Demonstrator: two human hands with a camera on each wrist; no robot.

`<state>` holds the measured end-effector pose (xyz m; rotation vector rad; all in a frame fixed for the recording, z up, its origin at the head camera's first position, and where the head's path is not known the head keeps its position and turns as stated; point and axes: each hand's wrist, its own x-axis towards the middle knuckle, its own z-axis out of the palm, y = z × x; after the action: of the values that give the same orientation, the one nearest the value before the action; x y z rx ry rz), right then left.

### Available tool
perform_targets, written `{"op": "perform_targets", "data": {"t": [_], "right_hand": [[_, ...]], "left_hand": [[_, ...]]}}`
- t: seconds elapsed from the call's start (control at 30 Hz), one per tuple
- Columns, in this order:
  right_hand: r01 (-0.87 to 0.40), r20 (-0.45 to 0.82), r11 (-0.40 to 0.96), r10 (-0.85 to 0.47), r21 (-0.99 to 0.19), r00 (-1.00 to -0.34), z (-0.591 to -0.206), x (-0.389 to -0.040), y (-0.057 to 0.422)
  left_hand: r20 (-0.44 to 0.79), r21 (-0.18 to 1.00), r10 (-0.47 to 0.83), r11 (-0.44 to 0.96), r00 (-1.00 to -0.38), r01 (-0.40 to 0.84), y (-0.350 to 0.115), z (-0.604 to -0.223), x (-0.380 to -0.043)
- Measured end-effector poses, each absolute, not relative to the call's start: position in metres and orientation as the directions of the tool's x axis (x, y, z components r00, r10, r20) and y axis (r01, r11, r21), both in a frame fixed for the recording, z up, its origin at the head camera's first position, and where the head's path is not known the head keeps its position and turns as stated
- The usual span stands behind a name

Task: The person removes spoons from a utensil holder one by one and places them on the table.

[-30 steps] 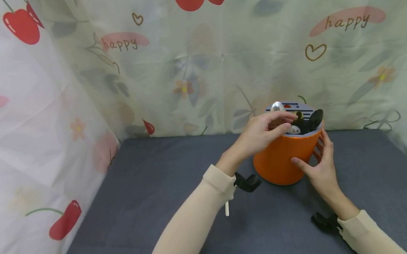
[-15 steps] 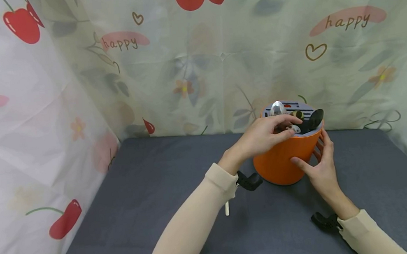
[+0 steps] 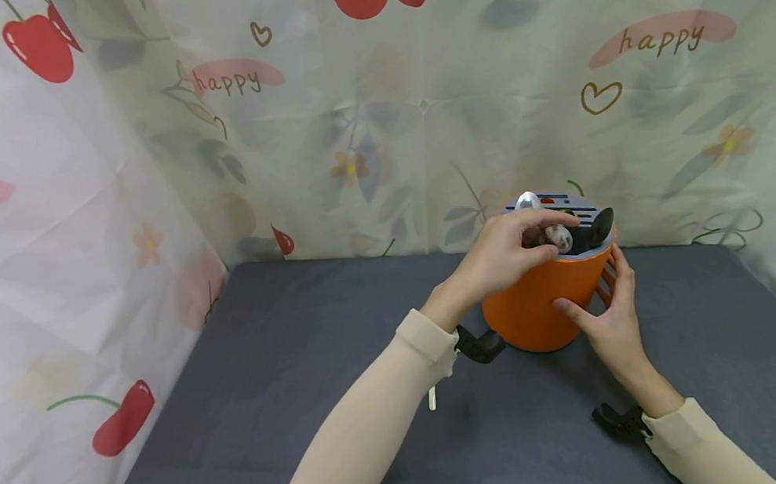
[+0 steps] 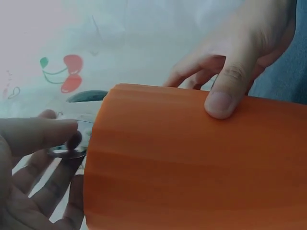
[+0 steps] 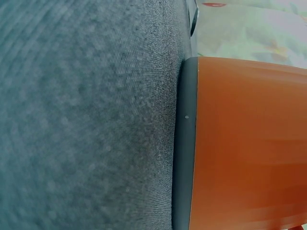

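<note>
Orange holder [image 3: 533,309] held by right grip [image 3: 613,329]; left grip [image 3: 503,253], fingers partly curled, pinching metal spoon [image 3: 560,238]

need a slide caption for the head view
Left hand around a metal spoon atop an orange holder, right hand gripping the holder's side.

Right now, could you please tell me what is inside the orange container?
A silver utensil, a black utensil and a shiny piece by the left hand show at the top of the orange container. That hand covers part of its opening; its sides hide everything lower.
</note>
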<state>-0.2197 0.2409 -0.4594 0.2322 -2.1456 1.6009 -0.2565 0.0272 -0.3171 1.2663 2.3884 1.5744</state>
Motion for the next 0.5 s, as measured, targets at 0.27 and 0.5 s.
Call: {"op": "perform_targets", "data": {"t": [0.27,0.5], "right_hand": [[-0.402,0.458,0.316,0.126,-0.859,-0.880,-0.458,-0.218,0.240],[-0.398,0.454,0.314,0.130,-0.862,-0.881,-0.457,-0.218,0.240]], "left_hand": [[0.474,0.811,0.521,0.056,-0.710,0.582,0.026,-0.311,-0.253],[0.524,0.815,0.447,-0.016,-0.725,0.579,0.020,-0.304,-0.252]]}}
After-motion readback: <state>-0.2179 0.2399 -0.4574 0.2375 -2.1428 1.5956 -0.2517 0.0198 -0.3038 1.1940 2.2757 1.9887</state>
